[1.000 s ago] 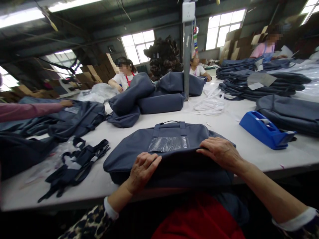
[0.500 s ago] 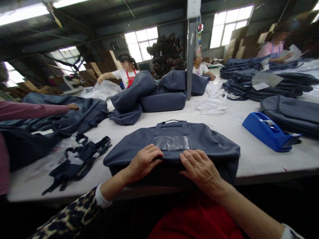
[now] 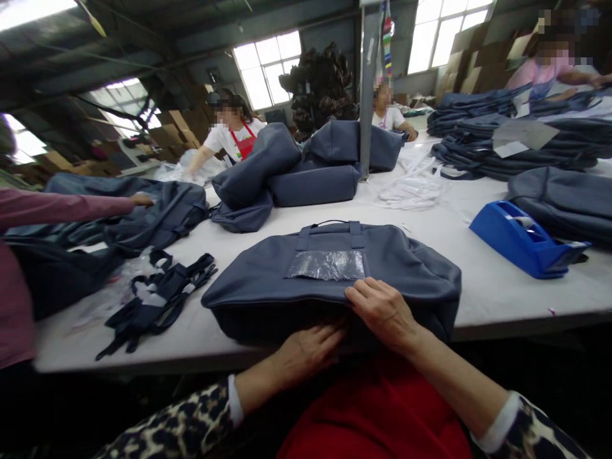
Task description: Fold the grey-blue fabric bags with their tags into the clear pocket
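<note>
A dark blue bag lies before me at the table edge, with a handle at its far side and a clear plastic-covered patch on top. My right hand grips the bag's near top edge, fingers over the rim and thumb beneath. Lower down, my left hand reaches against the bag's shaded near side. Its fingers are stretched out, and the tips are partly lost in shadow.
A blue tape dispenser stands to the right. Dark straps lie at left, beside a co-worker's pink sleeve. Stuffed blue bags sit beyond, near a metal post. Stacked flat bags are at far right.
My left hand has left the bag's top edge and moved down and right to its near side. The right hand keeps its place on the edge. The view has tilted slightly downward.
</note>
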Demonstrator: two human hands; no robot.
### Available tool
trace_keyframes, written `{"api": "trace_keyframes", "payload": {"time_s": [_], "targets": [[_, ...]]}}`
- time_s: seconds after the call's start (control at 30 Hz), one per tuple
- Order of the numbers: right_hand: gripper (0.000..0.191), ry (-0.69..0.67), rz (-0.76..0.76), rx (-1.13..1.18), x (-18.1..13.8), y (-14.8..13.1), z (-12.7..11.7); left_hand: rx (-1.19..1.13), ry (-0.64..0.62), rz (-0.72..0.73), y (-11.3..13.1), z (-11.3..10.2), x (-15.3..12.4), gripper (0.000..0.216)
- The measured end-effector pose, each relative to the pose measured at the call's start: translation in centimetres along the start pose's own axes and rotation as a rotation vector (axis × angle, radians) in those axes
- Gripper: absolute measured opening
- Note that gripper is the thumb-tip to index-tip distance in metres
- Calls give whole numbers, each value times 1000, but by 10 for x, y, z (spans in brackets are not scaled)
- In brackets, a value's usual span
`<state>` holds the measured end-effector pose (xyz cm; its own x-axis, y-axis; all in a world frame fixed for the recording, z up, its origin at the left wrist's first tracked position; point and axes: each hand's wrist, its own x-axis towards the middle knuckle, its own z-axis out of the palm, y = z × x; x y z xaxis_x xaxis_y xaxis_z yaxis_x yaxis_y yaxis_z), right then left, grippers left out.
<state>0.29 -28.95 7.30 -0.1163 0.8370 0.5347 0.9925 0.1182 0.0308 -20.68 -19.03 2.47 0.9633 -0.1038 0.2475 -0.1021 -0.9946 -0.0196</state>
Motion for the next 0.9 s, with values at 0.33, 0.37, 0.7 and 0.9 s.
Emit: {"api": "trace_keyframes", "payload": {"time_s": [0.33, 0.37, 0.7, 0.9], "targets": [[16, -69, 52, 68, 5, 11, -10, 110, 32, -201, -3, 25, 19, 66], [16, -70, 54, 73, 4, 10, -8, 121, 41, -198, -3, 25, 16, 66], [8, -13, 60, 58, -28, -18, 25, -281, -139, -324, -18, 26, 10, 53], [15, 65, 85, 54, -55, -26, 46, -381, -78, -283, -24, 33, 3, 44]]}}
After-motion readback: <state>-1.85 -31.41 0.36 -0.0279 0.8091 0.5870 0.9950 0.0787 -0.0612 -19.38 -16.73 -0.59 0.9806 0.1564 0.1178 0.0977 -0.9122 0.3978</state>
